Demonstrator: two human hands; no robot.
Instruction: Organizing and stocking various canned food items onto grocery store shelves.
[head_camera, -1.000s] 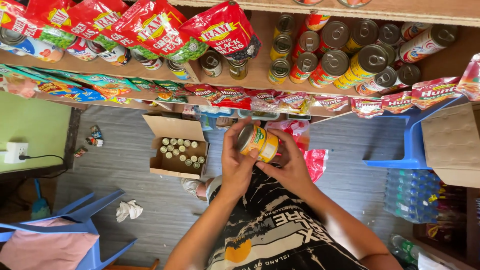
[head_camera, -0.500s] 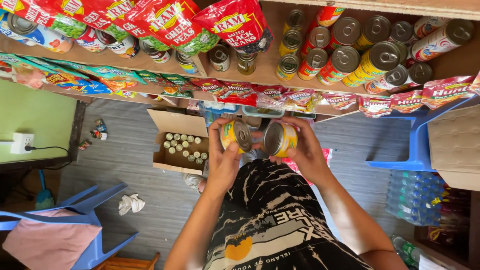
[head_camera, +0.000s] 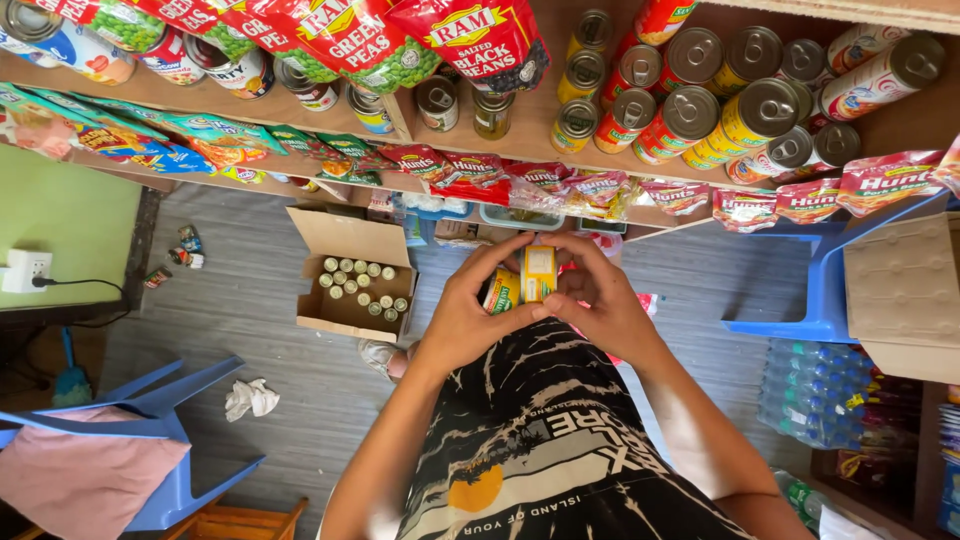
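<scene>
Below the wooden shelf (head_camera: 560, 150) of tins and hanging sachets, at chest height: two small cans side by side, touching. Green-labelled can (head_camera: 501, 290) grasped in fingers of left hand (head_camera: 466, 315); yellow-labelled can (head_camera: 539, 274) grasped in fingers of right hand (head_camera: 600, 300). On the floor just left of the hands: open cardboard box (head_camera: 352, 275) holding upright cans. Further left: blue plastic chair (head_camera: 165, 440), crumpled white cloth (head_camera: 250, 398).

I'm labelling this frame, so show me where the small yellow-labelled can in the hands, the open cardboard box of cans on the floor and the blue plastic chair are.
Small yellow-labelled can (head_camera: 539, 273), head view: label face.
Open cardboard box (head_camera: 350, 238), head view: rear flap.
Blue plastic chair (head_camera: 175, 385), head view: backrest bar.
</scene>
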